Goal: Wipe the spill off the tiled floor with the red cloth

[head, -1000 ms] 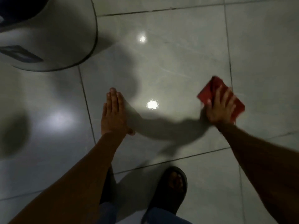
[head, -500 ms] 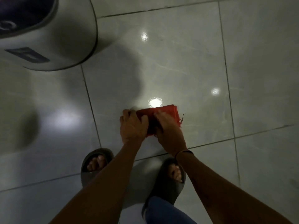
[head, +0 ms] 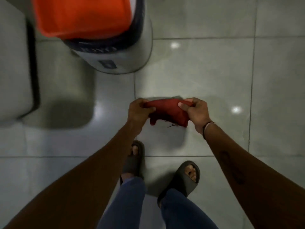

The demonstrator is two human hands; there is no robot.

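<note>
The red cloth (head: 166, 112) hangs folded in the air above the grey tiled floor (head: 206, 76), stretched between both hands. My left hand (head: 139, 111) pinches its left end. My right hand (head: 196, 113) pinches its right end, a dark band on the wrist. A loose thread dangles from the cloth's lower edge. No spill stands out on the glossy tiles; only light reflections show.
A grey round bin (head: 125, 60) with an orange top (head: 82, 17) stands at the upper left. A pale grey block (head: 14, 71) sits at the far left. My feet in dark slides (head: 186, 177) stand on the tiles below the hands.
The cloth has come up off the floor, now held between both hands. The view has risen from a crouch to standing, and the bin's orange top has come into sight.
</note>
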